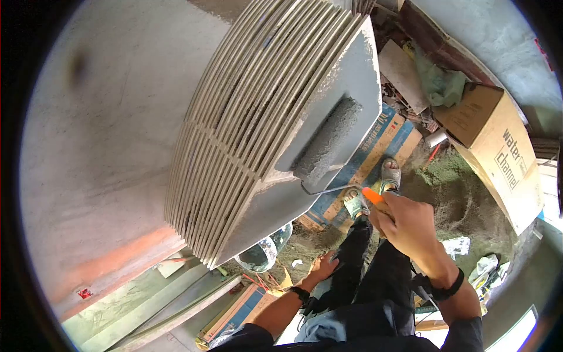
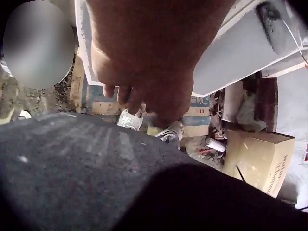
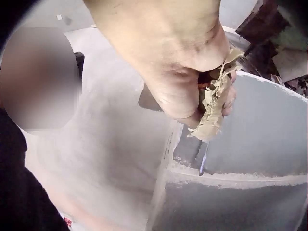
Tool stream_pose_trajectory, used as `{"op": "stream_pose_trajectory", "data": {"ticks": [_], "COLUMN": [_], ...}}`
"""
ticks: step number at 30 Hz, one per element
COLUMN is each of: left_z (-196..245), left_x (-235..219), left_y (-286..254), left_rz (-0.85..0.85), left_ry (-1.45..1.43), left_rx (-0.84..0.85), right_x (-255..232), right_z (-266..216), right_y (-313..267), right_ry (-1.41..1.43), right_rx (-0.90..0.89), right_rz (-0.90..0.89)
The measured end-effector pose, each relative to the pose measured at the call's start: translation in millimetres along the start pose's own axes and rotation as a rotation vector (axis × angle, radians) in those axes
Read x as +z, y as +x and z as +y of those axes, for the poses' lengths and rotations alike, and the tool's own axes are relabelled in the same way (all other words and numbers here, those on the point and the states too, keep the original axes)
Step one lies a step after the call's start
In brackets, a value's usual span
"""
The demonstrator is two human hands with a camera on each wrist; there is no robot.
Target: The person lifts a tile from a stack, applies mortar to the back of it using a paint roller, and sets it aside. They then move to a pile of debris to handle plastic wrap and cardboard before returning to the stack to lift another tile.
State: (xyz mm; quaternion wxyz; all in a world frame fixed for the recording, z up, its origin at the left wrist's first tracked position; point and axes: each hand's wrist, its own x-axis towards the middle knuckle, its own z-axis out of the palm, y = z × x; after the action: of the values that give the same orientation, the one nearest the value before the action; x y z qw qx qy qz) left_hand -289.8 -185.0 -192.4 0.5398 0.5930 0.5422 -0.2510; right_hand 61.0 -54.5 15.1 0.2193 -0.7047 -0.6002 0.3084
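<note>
A paint roller with a grey sleeve [image 1: 329, 139] lies against the grey face of the front tile [image 1: 346, 76] in a tall stack of tiles [image 1: 234, 117]. My right hand [image 1: 410, 226] grips its orange handle [image 1: 373, 196]; in the right wrist view the fingers of this hand [image 3: 178, 77] curl round the handle, which has torn tan wrapping [image 3: 214, 108] on it. My left hand [image 1: 324, 267] hangs beside my leg, away from the stack, holding nothing; the left wrist view shows this hand [image 2: 144, 72] with its fingers loosely curled.
A cardboard box [image 1: 498, 146] stands at the right, near rubble and a green bag [image 1: 440, 82]. Flattened blue and brown cardboard [image 1: 375, 141] lies under my feet. A bucket [image 1: 258, 255] sits below the stack. Long boards [image 1: 170, 317] lie at the lower left.
</note>
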Motion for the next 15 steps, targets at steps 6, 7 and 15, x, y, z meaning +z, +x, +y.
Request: {"op": "stream_pose_trajectory", "data": {"ticks": [6, 7, 15], "left_z": [-18, -20, -16], "left_x": [12, 15, 10], "left_y": [5, 7, 2], "left_rz": [0.051, 0.077, 0.061], "left_ry": [-0.02, -0.015, 0.013], "left_rx": [0.067, 0.077, 0.067], "right_x": [-36, -37, -34], "right_z": [-27, -29, -35], "right_y": [-20, -20, -17], "right_ry": [-0.008, -0.014, 0.124], "right_rx": [-0.012, -0.018, -0.028], "right_rz": [0.042, 0.045, 0.074]}}
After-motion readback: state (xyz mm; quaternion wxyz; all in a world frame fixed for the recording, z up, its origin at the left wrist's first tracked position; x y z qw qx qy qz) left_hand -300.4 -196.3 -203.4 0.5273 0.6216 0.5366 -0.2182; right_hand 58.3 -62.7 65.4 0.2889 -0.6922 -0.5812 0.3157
